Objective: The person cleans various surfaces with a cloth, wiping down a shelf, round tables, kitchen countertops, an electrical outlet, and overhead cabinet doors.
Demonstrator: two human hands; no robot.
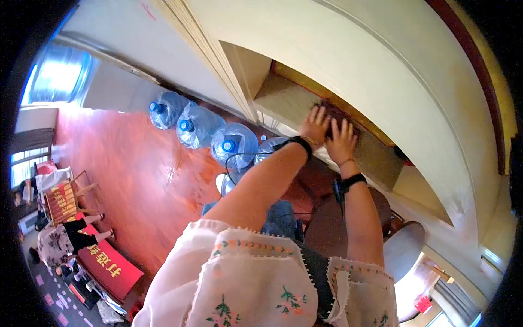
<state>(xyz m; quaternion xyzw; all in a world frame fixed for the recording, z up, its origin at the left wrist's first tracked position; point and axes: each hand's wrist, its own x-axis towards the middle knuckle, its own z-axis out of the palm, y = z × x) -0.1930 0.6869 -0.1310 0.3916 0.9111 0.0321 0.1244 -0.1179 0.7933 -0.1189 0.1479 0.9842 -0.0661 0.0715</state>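
Left hand (pixel 315 128) and right hand (pixel 341 143), fingers extended, unclenched, touch dark item (pixel 330 105) (kind unclear) in niche (pixel 283 99); bottles (pixel 199 128) stand left.

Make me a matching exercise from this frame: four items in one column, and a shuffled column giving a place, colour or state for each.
Things
1. Left hand and right hand
2. Large water bottles
3. Cloth at lower left
4. Blouse

Descriptions
A. Red, with yellow characters
B. White, with embroidered flowers
C. Reaching into the arched recess, fingers spread
D. In a row on the reddish floor, with blue caps

Right pairs: 1-C, 2-D, 3-A, 4-B
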